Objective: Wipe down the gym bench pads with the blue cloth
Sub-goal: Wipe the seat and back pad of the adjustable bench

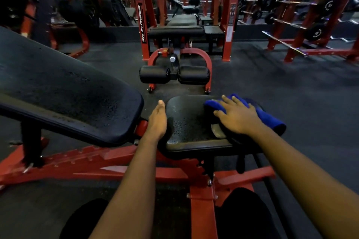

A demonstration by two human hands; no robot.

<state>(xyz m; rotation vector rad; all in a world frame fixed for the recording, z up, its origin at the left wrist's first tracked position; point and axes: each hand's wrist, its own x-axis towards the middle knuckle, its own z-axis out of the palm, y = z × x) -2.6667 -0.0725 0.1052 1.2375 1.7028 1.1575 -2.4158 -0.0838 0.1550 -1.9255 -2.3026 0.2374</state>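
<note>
The black seat pad [186, 124] of a red-framed adjustable bench sits in front of me, speckled with droplets. My right hand [238, 115] lies flat with spread fingers on the blue cloth [270, 119], pressing it onto the right side of the seat pad. My left hand [158, 119] rests with straight fingers against the seat pad's left edge. The long inclined back pad [64, 91] stretches away to the left, also dotted with droplets.
The bench's red frame [116, 163] runs across the floor below the pads. Ahead stands another red bench with two black roller pads [174, 74] inside a rack [144, 25]. Barbell racks [303, 9] line the right side. Dark rubber floor [272, 83] lies between.
</note>
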